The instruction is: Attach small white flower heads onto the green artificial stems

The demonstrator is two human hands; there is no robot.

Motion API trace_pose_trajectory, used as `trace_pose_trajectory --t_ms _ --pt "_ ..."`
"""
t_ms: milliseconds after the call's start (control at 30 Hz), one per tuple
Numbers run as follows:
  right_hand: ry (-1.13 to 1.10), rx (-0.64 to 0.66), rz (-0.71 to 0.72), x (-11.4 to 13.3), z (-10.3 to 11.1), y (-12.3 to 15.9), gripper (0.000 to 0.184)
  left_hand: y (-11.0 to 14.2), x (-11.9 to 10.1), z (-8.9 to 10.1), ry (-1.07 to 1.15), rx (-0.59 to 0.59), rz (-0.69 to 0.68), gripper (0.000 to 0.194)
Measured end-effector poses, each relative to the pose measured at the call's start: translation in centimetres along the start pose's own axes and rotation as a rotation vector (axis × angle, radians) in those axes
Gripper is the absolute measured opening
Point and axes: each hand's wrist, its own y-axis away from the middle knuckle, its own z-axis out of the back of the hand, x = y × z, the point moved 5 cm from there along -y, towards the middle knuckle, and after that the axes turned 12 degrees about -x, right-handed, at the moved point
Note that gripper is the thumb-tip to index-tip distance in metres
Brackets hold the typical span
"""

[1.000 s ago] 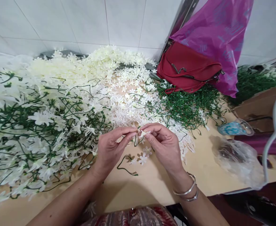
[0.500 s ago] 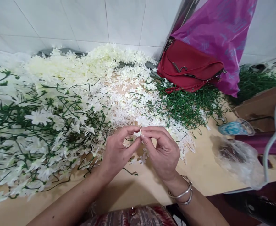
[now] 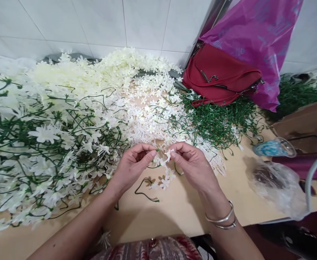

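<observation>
My left hand point(image 3: 133, 166) pinches a thin green artificial stem point(image 3: 157, 150) between thumb and forefinger; most of the stem is hidden. In my right hand point(image 3: 195, 166), the thumb and forefinger are closed on a small white artificial flower point(image 3: 168, 155). A short gap separates the two sets of fingertips. Just below them, loose white blossoms point(image 3: 164, 183) lie on the tabletop. Nearer to me rests a bent green stem point(image 3: 140, 193). Behind the hands spreads a heap of pale stamens point(image 3: 144, 133).
White flowers on green stems point(image 3: 44, 135) are piled at left, with cream blossoms point(image 3: 112, 68) along the tiled wall. Green stems point(image 3: 215, 122) lie beneath a red bag point(image 3: 220, 76). A plastic cup point(image 3: 273, 147) and a clear plastic bag point(image 3: 277, 187) stand at right.
My hands have moved apart; before, their fingertips met around a small white piece. Now the right holds the flower and the left a green stem. The bent stem on the table shows more fully.
</observation>
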Motion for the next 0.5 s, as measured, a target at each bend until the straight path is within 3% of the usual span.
trace_pose_trajectory --t_ms 233,500 --pt "-0.026 0.04 -0.125 -1.08 -0.08 0.15 0.027 0.37 -0.1 -0.18 -0.073 0.05 -0.113 0.016" --pt "-0.028 0.07 -0.144 -0.9 -0.45 0.0 0.028 0.73 -0.49 -0.41 -0.168 0.11 -0.179 0.012"
